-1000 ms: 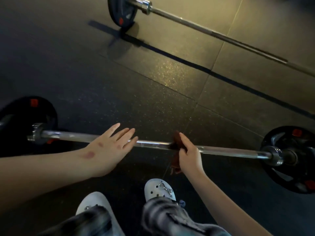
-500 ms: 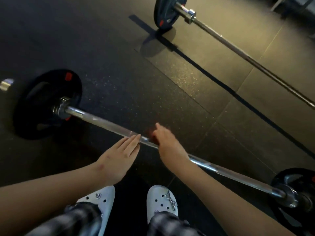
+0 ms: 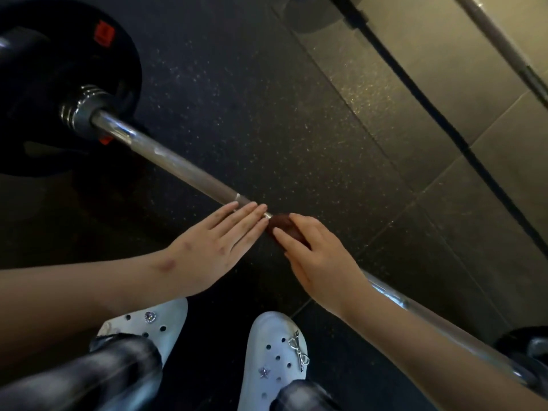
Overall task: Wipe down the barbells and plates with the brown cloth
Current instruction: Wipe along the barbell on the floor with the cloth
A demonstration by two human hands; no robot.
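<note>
Change: over the last 1 s my right hand (image 3: 320, 256) has run the cloth (image 3: 283, 222) leftward along the bar (image 3: 178, 164), toward the left plate (image 3: 59, 69).
Right hand: grasping the cloth, which is wrapped on the bar.
Left hand (image 3: 219, 241): released, fingers straight, resting on the bar just left of the cloth.
Meaning: I judge the stretch up to the left plate, and the plates, still need wiping.
Floor (image 3: 267, 114): dark speckled rubber tiles, dimly lit.
Room: a 2nd barbell (image 3: 501, 39) lies far right.
</note>
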